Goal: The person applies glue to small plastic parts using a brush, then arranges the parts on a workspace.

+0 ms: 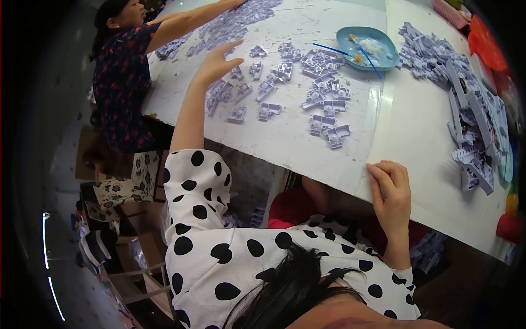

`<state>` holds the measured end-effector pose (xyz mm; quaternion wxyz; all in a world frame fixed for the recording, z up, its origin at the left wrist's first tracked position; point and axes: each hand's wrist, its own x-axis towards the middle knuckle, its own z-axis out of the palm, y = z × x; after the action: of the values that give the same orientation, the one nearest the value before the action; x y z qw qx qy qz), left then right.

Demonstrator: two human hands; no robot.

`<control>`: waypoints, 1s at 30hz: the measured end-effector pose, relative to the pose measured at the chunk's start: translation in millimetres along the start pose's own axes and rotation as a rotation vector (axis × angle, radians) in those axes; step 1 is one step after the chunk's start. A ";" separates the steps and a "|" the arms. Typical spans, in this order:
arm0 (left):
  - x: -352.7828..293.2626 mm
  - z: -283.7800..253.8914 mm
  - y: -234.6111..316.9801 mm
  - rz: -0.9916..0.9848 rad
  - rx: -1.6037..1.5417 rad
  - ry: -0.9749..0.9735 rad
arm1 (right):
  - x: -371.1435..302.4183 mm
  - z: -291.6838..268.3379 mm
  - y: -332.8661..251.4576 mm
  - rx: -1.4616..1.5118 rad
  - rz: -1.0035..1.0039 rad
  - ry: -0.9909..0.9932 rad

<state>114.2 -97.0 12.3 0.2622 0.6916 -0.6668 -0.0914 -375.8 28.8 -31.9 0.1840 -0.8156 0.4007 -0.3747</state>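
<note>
My left hand [216, 64] reaches over the white table, fingers and thumb apart, with nothing between them. Just below and beside it lie small pale-lavender plastic housings [219, 90], loosely scattered. More of these housings [323, 96] form a column to the right of the hand. My right hand [392, 186] rests at the table's near edge, its fingers curled loosely inward. Whatever that hand may hold is hidden by the fingers.
A blue dish [342, 35] with white material and thin blue sticks stands at the back. Piled plastic parts [424, 52] and longer assemblies [474, 131] lie on the right. Another person [123, 71] reaches toward a large parts heap [235, 24] at the far left.
</note>
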 end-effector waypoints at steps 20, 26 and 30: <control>25.4 65.2 36.6 0.025 0.094 0.071 | 0.5 -1.3 -6.0 -0.033 0.026 -0.031; 21.3 56.1 37.0 0.051 0.172 0.013 | 2.4 -1.2 -6.9 -0.041 0.037 -0.040; 6.5 48.2 26.9 0.131 0.104 0.127 | 3.9 0.5 -5.9 -0.046 0.033 -0.041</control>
<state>68.3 -114.2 -14.0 0.2730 0.6638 -0.6963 0.0047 -370.9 29.3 -26.9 0.1794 -0.8203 0.4188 -0.3457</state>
